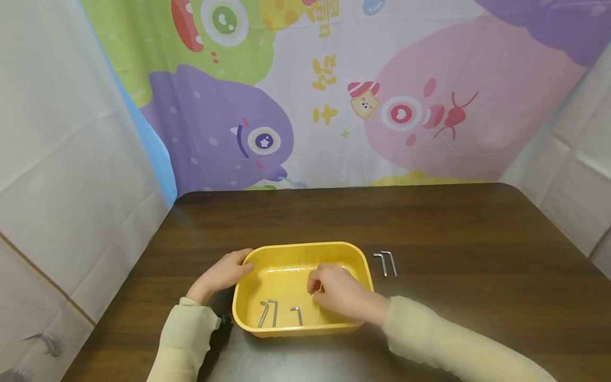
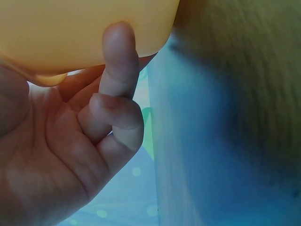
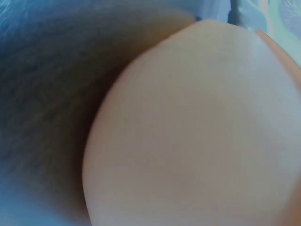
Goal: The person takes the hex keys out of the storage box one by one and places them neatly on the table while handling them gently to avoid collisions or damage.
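Note:
A yellow plastic tray (image 1: 298, 331) sits on the table near its front. My left hand (image 1: 226, 276) grips the tray's left rim, thumb over the edge; in the left wrist view a fingertip (image 2: 119, 42) presses the outer wall. My right hand (image 1: 336, 291) reaches inside over the tray's right half, fingers curled downward. I cannot tell whether they pinch anything. Along the front left of the tray floor lie two L-shaped hex keys (image 1: 275, 313), with another hex key (image 1: 299, 317) to their right. The right wrist view is mostly filled by bare skin (image 3: 188, 132).
Two more hex keys (image 1: 392, 264) lie on the dark wooden table (image 1: 453, 254), just right of the tray. A cartoon-printed cloth (image 1: 324, 148) hangs behind the table's back edge. Pale walls (image 1: 62, 159) stand on both sides.

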`<state>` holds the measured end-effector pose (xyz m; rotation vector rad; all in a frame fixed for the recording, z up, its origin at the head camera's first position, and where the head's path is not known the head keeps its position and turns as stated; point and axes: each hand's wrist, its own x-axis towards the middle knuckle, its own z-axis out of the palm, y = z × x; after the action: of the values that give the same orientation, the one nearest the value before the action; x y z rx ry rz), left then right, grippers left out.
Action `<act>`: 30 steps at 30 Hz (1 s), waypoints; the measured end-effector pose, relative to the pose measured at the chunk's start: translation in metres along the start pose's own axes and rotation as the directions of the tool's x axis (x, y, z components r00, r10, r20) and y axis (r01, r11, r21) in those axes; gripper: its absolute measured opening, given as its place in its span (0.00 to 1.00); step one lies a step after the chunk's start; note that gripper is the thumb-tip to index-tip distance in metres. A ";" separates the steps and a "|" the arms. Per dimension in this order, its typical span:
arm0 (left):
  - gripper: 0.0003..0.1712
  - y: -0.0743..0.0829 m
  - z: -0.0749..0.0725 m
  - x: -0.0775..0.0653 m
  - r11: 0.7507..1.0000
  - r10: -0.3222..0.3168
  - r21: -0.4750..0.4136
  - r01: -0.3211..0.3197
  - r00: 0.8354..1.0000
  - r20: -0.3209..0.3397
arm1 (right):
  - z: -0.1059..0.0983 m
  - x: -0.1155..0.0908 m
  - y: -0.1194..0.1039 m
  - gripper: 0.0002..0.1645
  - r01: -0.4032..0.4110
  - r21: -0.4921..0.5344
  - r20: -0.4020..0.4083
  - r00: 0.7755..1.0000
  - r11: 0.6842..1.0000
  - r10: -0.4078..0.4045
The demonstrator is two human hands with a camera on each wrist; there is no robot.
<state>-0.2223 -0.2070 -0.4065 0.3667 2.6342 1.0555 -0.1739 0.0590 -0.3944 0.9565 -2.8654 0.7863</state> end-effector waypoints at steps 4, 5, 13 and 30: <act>0.13 0.000 -0.001 0.001 1.000 0.009 -0.006 -0.009 1.000 0.001 | -0.011 -0.001 0.004 0.08 -0.015 0.061 -0.025 1.000 0.998 0.017; 0.13 0.000 -0.001 0.001 1.000 0.009 -0.009 -0.009 1.000 0.000 | -0.013 -0.001 0.005 0.08 -0.016 0.083 -0.031 0.999 0.996 0.018; 0.14 0.000 -0.001 0.001 1.000 0.009 -0.014 -0.009 1.000 0.004 | -0.032 -0.005 0.013 0.05 -0.050 0.183 -0.088 0.994 0.982 0.067; 0.15 0.000 0.000 0.000 1.000 -0.007 0.013 0.008 1.000 -0.010 | -0.055 -0.019 0.029 0.05 -0.170 0.329 -0.162 0.959 0.929 0.233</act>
<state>-0.2227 -0.2068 -0.4059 0.3548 2.6505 1.0415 -0.1819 0.1151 -0.3629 0.5597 -2.7422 1.3046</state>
